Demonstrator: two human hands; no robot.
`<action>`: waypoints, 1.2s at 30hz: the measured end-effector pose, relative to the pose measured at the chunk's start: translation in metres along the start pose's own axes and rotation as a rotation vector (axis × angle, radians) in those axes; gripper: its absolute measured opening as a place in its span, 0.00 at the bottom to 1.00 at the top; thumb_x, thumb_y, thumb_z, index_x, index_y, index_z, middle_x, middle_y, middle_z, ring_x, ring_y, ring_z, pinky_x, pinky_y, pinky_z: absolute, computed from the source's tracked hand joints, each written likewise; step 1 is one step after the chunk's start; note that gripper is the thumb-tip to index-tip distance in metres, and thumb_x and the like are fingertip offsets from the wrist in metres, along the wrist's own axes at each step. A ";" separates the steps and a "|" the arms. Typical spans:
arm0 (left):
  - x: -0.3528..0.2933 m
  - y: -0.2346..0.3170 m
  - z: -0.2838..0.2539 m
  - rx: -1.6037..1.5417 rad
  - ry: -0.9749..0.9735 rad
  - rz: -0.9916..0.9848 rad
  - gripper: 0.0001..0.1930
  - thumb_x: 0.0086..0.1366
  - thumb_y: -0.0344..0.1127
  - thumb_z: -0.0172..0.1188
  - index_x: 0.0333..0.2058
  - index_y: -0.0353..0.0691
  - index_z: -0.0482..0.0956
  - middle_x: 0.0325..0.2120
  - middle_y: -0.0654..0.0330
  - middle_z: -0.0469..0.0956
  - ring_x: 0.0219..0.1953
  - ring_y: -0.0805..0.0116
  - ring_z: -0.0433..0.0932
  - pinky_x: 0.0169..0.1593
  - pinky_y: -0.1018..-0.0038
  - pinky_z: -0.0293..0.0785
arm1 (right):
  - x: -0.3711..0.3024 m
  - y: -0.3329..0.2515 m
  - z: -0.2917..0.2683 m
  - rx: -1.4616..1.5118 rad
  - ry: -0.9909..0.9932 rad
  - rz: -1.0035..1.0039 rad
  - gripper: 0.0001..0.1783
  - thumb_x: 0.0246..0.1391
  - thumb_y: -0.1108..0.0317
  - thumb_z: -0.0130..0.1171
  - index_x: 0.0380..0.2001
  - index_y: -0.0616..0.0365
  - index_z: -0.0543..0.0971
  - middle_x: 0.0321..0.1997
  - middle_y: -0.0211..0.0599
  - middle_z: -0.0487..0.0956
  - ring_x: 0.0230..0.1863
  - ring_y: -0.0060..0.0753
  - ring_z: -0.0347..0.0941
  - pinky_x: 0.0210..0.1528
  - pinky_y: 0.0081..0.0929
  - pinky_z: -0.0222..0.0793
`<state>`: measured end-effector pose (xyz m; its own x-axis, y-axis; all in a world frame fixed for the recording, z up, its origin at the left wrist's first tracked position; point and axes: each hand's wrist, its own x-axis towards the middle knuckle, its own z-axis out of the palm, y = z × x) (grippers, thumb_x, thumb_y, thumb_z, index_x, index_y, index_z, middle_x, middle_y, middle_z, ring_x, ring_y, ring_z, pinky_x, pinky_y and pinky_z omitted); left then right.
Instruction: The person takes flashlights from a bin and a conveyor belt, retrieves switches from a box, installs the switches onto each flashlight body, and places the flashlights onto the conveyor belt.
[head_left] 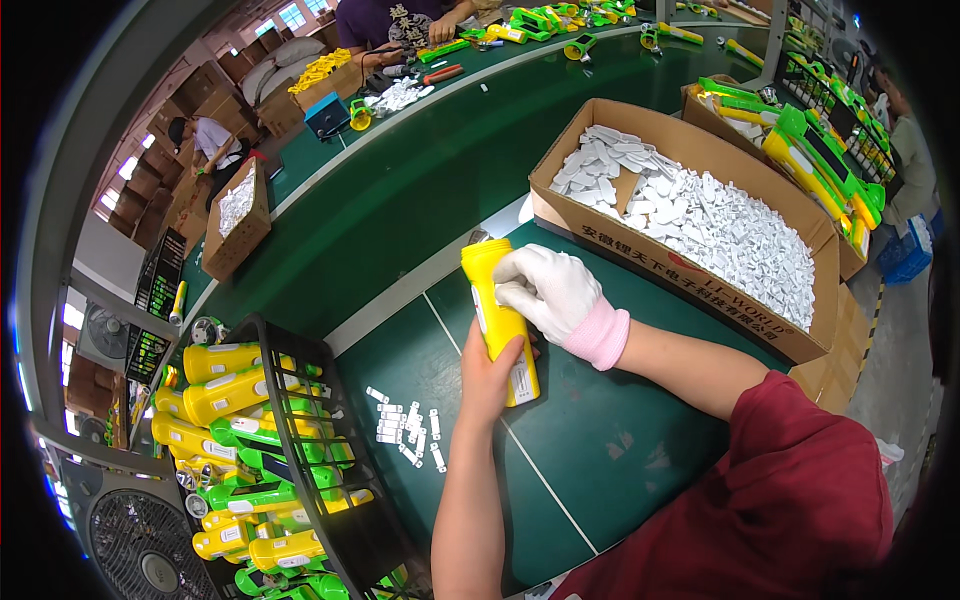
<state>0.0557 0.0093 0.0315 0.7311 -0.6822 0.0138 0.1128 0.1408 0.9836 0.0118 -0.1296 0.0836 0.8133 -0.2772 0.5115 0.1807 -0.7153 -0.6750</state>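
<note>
A yellow flashlight body stands tilted above the green table, its wide head end pointing away from me. My bare left hand is closed around its lower half, thumb across the front. My right hand, in a white glove with a pink cuff, is closed with its fingertips bent against the flashlight's upper right side. Whatever is between those fingertips, if anything, is hidden. A shiny part shows at the head end. Several small white plastic pieces lie loose on the table, left of my left forearm.
At left, a black crate holds many yellow and green flashlights. A cardboard box of white plastic parts stands at the far right. Behind runs a green conveyor, with another person working across it. A fan stands lower left.
</note>
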 end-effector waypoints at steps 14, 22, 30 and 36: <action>0.000 0.002 -0.002 0.028 -0.080 -0.048 0.19 0.56 0.31 0.54 0.47 0.36 0.63 0.29 0.57 0.74 0.29 0.70 0.75 0.35 0.75 0.72 | 0.026 0.011 -0.032 -0.329 -0.221 -0.255 0.22 0.36 0.57 0.65 0.34 0.52 0.70 0.32 0.34 0.74 0.37 0.41 0.72 0.41 0.34 0.67; 0.001 -0.001 -0.002 -0.017 -0.056 -0.038 0.22 0.54 0.36 0.54 0.46 0.36 0.61 0.31 0.54 0.74 0.30 0.66 0.76 0.36 0.74 0.73 | 0.014 0.008 -0.014 0.119 -0.272 0.353 0.33 0.41 0.55 0.60 0.49 0.60 0.64 0.40 0.46 0.75 0.42 0.40 0.74 0.49 0.31 0.67; -0.002 0.002 0.002 0.007 -0.036 -0.030 0.23 0.54 0.36 0.53 0.48 0.36 0.61 0.31 0.55 0.74 0.30 0.66 0.76 0.37 0.74 0.72 | 0.000 -0.001 0.005 0.174 -0.248 0.477 0.35 0.51 0.53 0.48 0.58 0.58 0.53 0.47 0.50 0.72 0.49 0.46 0.69 0.53 0.32 0.62; -0.001 -0.001 -0.001 -0.041 -0.045 -0.032 0.21 0.55 0.35 0.53 0.47 0.36 0.61 0.30 0.55 0.74 0.30 0.67 0.76 0.37 0.74 0.72 | 0.004 0.016 0.011 0.240 -0.317 0.380 0.33 0.51 0.56 0.50 0.57 0.60 0.55 0.49 0.48 0.70 0.51 0.38 0.68 0.53 0.29 0.62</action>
<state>0.0558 0.0103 0.0304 0.6959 -0.7181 -0.0083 0.1635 0.1471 0.9755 0.0242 -0.1351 0.0687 0.9660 -0.2540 0.0477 -0.0675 -0.4262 -0.9021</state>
